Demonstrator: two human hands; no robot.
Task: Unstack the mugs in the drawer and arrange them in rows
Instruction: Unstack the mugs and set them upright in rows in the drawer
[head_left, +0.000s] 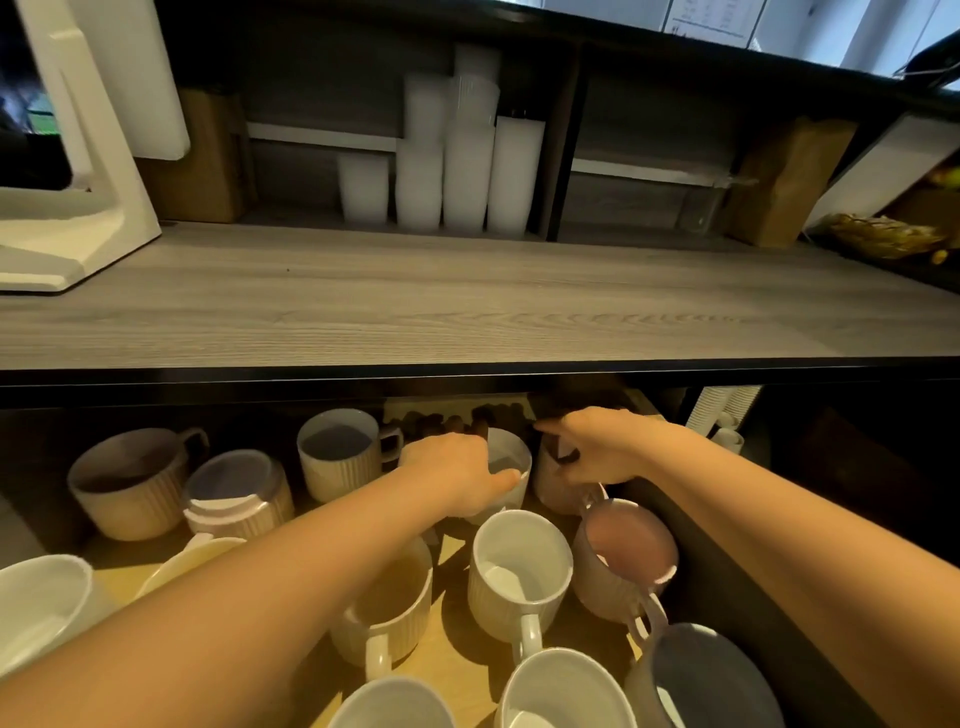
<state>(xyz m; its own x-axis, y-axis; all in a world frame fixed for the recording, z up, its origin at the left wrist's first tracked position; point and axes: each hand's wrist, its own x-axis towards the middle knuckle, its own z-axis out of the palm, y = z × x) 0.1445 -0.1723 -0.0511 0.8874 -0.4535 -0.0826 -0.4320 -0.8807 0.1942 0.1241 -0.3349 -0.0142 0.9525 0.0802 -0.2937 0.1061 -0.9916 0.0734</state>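
Several ribbed mugs stand in the open drawer (467, 670) below the counter. My left hand (457, 475) grips the rim of a white mug (511, 457) in the back row. My right hand (597, 449) closes over the top of a pink mug (550, 488) beside it on the right; most of that mug is hidden by the hand. In front stand a white mug (519, 571), a pink mug (628, 561) and a cream mug (395, 608). A stacked pair (239, 493) sits at the back left, next to a brown mug (130, 483).
The grey wooden counter (467, 306) overhangs the back of the drawer. Stacks of white plastic cups (452, 166) stand on the shelf behind. A white appliance (67, 171) sits at the left. The dark drawer wall (727, 597) runs along the right.
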